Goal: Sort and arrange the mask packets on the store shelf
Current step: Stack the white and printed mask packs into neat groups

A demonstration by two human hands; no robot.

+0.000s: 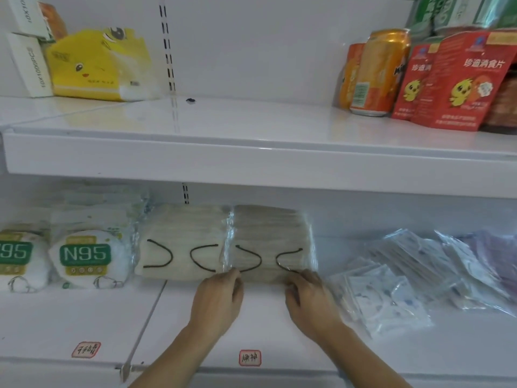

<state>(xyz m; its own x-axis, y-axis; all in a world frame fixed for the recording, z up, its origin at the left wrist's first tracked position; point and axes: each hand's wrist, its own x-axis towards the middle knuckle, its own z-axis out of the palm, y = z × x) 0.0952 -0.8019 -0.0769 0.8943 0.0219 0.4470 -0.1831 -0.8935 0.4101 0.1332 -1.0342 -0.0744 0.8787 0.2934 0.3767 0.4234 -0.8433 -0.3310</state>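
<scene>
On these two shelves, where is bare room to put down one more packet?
Upper shelf: a wide bare stretch between the yellow tissue pack and the orange cans. Lower shelf: only the front strip before the N95 packs. Crowded at the right, where clear packets lie heaped beside the beige packs that both hands touch.

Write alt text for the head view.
Both hands, left and right, touch the front edge of a beige mask pack on the lower shelf, beside a matching pack, with N95 packs to the left.
</scene>
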